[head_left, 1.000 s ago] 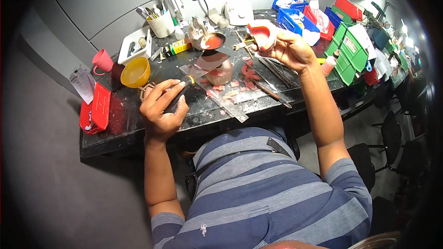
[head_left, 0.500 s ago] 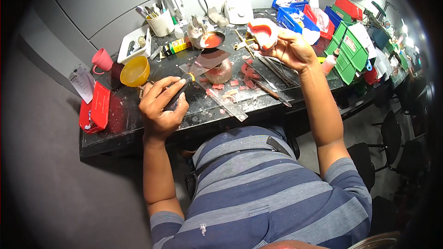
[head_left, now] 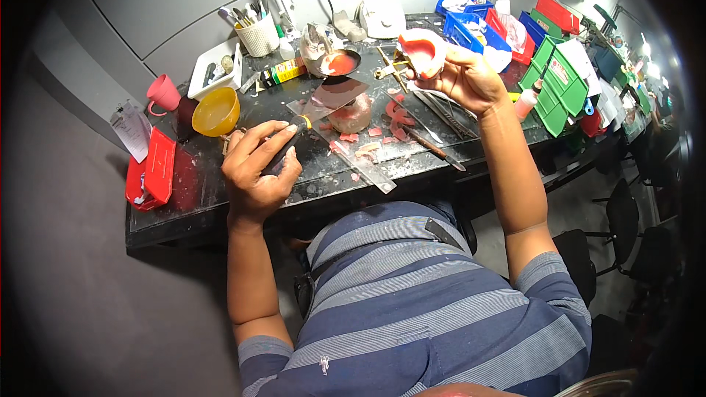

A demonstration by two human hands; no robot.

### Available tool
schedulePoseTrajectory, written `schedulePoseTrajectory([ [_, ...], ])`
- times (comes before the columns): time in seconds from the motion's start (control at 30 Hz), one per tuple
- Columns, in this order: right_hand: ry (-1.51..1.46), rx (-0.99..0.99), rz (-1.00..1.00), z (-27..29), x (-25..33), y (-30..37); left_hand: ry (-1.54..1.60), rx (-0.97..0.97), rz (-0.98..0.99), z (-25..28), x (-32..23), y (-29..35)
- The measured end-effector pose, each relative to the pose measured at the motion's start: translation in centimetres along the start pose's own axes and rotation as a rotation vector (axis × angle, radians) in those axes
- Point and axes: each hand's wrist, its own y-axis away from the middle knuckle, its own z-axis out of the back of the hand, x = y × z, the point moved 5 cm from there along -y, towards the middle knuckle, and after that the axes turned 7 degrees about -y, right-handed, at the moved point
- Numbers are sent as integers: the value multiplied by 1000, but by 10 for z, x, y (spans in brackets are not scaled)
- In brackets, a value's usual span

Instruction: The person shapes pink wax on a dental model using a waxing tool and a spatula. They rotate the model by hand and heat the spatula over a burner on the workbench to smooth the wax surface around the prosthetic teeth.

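Pinching the pale, red-lined cast [head_left: 424, 54] (probably stiff, brittle), your right fingers [head_left: 463, 60] should favour its outer wall; your left fingers [head_left: 257, 135] curl snugly round a broad-bladed tool [head_left: 334, 95].

Two hands [head_left: 257, 165], one mug [head_left: 165, 92], perhaps three blue bins [head_left: 462, 37]

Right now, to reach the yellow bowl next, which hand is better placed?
Probably the left hand: nearer the yellow bowl, though gripping a spatula. The right hand, farther away, holds a dental cast.
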Motion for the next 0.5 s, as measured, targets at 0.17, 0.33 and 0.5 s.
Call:
schedulePoseTrajectory([
  [0.17, 12, 8, 4, 0, 2, 0, 0, 0, 2, 0, -1, 0],
  [0.33, 29, 6, -1, 4, 3, 0, -10, 3, 1, 0, -1, -1],
  [0.5, -18, 7, 3, -3, 3, 0, -13, 5, -3, 0, 0, 0],
])
